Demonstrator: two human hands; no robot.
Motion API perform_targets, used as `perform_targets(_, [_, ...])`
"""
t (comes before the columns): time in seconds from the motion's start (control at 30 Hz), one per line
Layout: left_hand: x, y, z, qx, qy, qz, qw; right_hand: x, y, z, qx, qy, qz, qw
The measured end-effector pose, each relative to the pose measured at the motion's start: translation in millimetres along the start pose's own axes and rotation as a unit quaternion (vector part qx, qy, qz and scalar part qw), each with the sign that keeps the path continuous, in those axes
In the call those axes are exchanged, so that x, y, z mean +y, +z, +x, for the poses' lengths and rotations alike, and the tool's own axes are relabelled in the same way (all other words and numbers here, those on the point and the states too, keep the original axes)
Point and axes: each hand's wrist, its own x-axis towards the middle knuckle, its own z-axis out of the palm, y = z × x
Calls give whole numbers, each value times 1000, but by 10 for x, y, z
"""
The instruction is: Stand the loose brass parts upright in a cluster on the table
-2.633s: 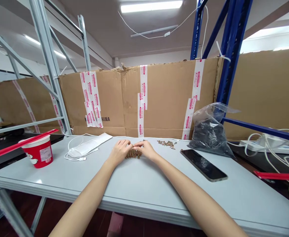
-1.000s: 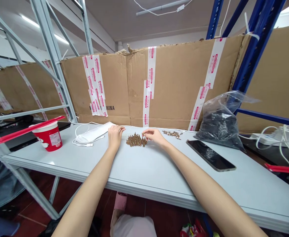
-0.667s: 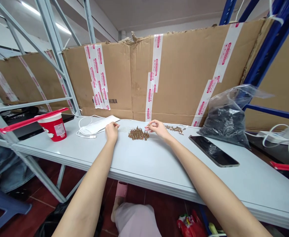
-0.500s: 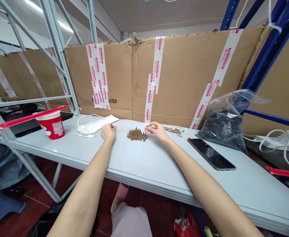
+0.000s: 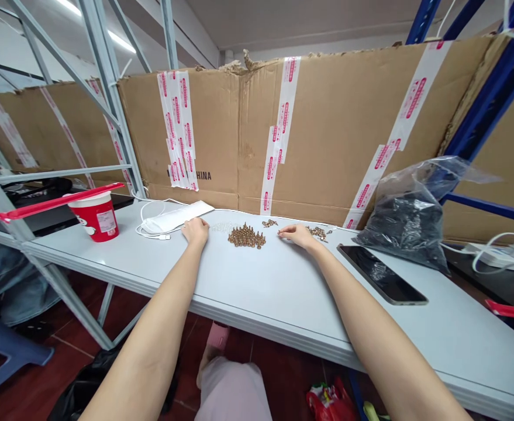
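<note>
Bronze-coloured screws (image 5: 246,236) stand packed together on the pale tabletop (image 5: 257,280). To their left, my left hand (image 5: 196,231) rests with curled fingers beside a scatter of small clear pieces (image 5: 221,227); anything in its fingers is too small to tell. My right hand (image 5: 295,234) is right of the screws, its thumb and forefinger pinched together near the surface on something too small to make out. Behind and between lies a little cluster of brass-coloured parts (image 5: 269,223). More loose metal parts (image 5: 318,233) lie just past my right hand, partly covered by it.
A black phone (image 5: 382,273) and a clear bag of dark items (image 5: 408,225) are at the right. On the left stand a red cup (image 5: 96,219) and a white power strip or case (image 5: 178,219) with a cable. A cardboard wall (image 5: 327,134) closes the back.
My right hand has moved right, away from the standing screws, uncovering the small brass-coloured cluster. My left hand stays about where it was. The view has shifted slightly.
</note>
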Motion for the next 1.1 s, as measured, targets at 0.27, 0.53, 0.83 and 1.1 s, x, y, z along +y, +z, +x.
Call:
perform_targets(0.27, [12,30,-22,11,75,49,996,-124,55,-63,11,-21,-64,998])
perform_targets(0.53, [26,5,-68,9,98,62,993,-166,66,-98,7,-51,-131,990])
perform_targets(0.83, [54,-22,-116,25,122,66,990,-60,89,-26,-38,-105,-92,989])
perform_targets(1.1, [57,-24,-125,28,138,80,987,-80,175,-41,-59,-113,-88,988])
